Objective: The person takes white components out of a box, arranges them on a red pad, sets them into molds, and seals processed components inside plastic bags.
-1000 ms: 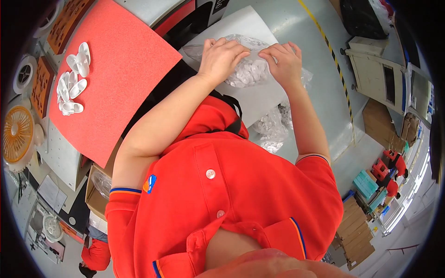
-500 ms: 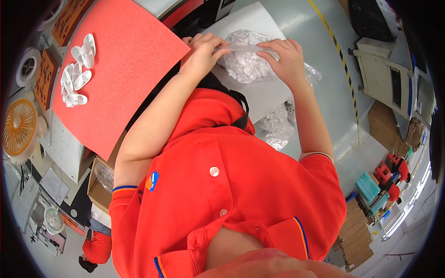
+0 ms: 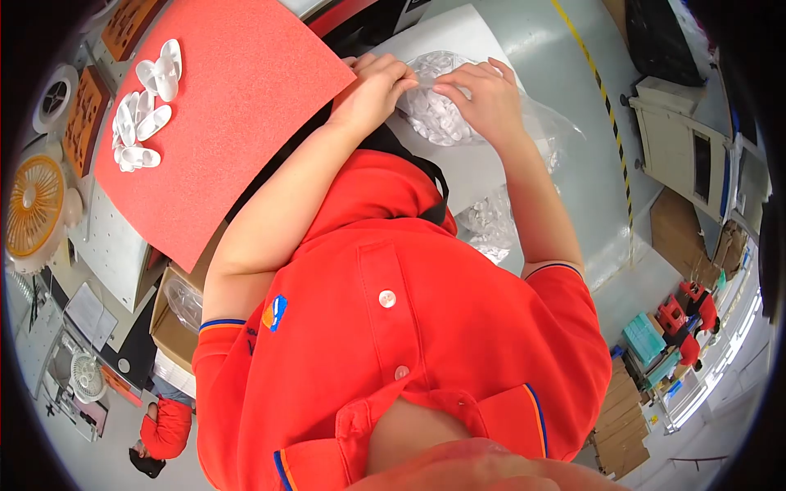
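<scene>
A clear plastic bag full of small white plastic pieces lies on a white sheet beyond my body. My left hand pinches the upper edge of this bag between thumb and fingers. On the other side, my right hand grips the same edge, thumb against fingers, close to the left one. Loose clear film spreads out to the right behind my right wrist. Several white spoon-shaped pieces lie in a loose group on the red mat to my left.
More bagged white pieces sit lower, beside my right forearm. An orange fan and an open cardboard box are on the left. A grey cabinet stands across the floor beyond yellow-black tape. Other people in red are farther off.
My hands have come closer together along the bag's edge, the right one moving left. More loose film now shows to the right of my right wrist. The view has shifted slightly.
</scene>
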{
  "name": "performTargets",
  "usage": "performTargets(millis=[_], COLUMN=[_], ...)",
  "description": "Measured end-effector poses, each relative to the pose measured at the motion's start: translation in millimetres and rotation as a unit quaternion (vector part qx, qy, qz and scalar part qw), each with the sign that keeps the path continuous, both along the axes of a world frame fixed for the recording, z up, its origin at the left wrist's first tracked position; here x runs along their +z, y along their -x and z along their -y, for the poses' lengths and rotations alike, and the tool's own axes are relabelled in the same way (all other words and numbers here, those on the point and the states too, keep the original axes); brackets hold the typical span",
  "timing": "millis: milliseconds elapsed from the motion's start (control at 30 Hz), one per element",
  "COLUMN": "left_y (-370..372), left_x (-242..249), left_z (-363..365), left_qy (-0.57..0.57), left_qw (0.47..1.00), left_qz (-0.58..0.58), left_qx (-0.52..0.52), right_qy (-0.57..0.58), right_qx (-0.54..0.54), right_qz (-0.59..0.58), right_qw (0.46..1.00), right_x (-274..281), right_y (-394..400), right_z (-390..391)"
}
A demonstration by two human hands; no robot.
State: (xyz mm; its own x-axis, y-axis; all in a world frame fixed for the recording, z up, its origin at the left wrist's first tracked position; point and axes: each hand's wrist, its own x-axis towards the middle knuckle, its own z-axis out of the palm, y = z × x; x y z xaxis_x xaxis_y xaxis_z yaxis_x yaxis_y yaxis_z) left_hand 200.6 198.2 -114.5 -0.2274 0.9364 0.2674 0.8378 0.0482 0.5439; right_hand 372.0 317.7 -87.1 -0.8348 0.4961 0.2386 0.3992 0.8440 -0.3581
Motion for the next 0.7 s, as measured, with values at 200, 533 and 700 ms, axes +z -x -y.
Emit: performTargets(millis=[200, 533, 700], left_y=[-2.4, 1.5, -2.0], left_x=[1.1, -1.4, 7.4], left_z=[-0.2, 0.2, 0.4], left_qy=[-0.019, -0.021, -0.004], left_qw=[1.000, 1.000, 1.000], left_qz=[-0.023, 0.000, -0.020], left_qx=[0.006, 0.015, 0.014], right_qy=[-0.001, -0.007, -0.007], right_qx=[-0.011, -0.027, -0.018], right_qz=[0.004, -0.031, -0.026], right_qw=[1.000, 0.999, 0.999], right_x=[-2.5, 2.5, 1.8], right_y=[8.5, 6.7, 15.3], right_z=[2.9, 7.0, 9.8])
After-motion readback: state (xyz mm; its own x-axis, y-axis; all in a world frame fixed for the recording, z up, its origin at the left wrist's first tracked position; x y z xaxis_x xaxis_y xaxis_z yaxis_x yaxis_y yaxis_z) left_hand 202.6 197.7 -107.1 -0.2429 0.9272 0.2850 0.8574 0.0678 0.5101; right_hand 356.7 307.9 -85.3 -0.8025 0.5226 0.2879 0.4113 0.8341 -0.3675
